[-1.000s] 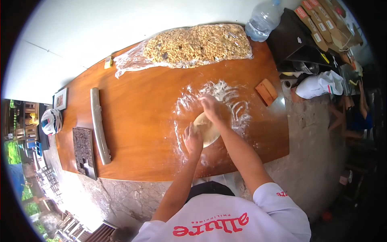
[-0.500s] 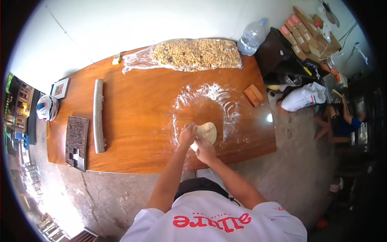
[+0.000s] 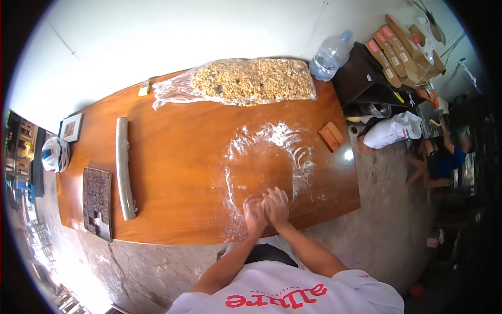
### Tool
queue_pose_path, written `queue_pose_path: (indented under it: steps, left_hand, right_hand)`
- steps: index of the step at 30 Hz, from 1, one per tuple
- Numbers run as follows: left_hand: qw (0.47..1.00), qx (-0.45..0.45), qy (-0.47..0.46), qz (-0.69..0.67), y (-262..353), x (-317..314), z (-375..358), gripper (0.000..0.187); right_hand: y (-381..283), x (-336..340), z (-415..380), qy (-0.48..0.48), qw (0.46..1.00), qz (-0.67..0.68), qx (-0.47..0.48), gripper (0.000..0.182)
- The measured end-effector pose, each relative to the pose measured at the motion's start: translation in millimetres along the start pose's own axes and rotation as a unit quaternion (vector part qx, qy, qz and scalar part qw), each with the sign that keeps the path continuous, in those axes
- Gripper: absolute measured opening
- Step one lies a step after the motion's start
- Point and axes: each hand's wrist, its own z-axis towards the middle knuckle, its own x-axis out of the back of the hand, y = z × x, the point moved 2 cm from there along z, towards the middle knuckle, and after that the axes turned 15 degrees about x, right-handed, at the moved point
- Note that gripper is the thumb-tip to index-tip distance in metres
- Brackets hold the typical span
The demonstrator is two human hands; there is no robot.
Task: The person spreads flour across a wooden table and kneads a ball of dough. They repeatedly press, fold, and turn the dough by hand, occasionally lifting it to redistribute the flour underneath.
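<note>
My left hand (image 3: pixel 255 212) and my right hand (image 3: pixel 275 204) are pressed together near the front edge of the wooden table (image 3: pixel 178 162). Their fingers curl around a lump of dough, which they now hide almost entirely. The right hand's fingers lie partly over the left hand. White flour (image 3: pixel 280 134) forms a rough ring on the wood just beyond them, with smears on its right side.
Along the back lies a clear bag of golden crumbly food (image 3: pixel 253 81) beside a large water bottle (image 3: pixel 330 56). A wrapped roll (image 3: pixel 124 167) and a dark slab in a tray (image 3: pixel 98 196) are at left. A brown block (image 3: pixel 331 136) sits right; a person (image 3: pixel 454 162) is far right.
Both hands have come closer to my body and folded together over the dough. The pale dough, plainly visible before, is now covered by them. The camera view has tilted slightly.
</note>
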Motion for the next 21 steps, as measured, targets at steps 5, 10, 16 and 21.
queue_pose_path:
  steps: [5,10,16,21]
  left_hand:
    - [0.947,-0.143,-0.018,0.288,-22,-6,27,0.037]
    - [0.930,-0.106,0.043,0.348,0,-18,104,0.036]
    - [0.936,-0.073,0.142,0.313,30,-37,189,0.035]
    - [0.937,-0.109,0.177,0.282,33,-31,216,0.037]
  right_hand:
    - [12,-19,-7,-0.085,0.992,-0.061,-0.065,0.050]
    - [52,-40,86,-0.157,0.980,-0.081,-0.087,0.055]
    - [107,-69,187,0.003,0.998,-0.047,-0.037,0.052]
    - [115,-83,235,0.049,0.998,0.022,-0.031,0.041]
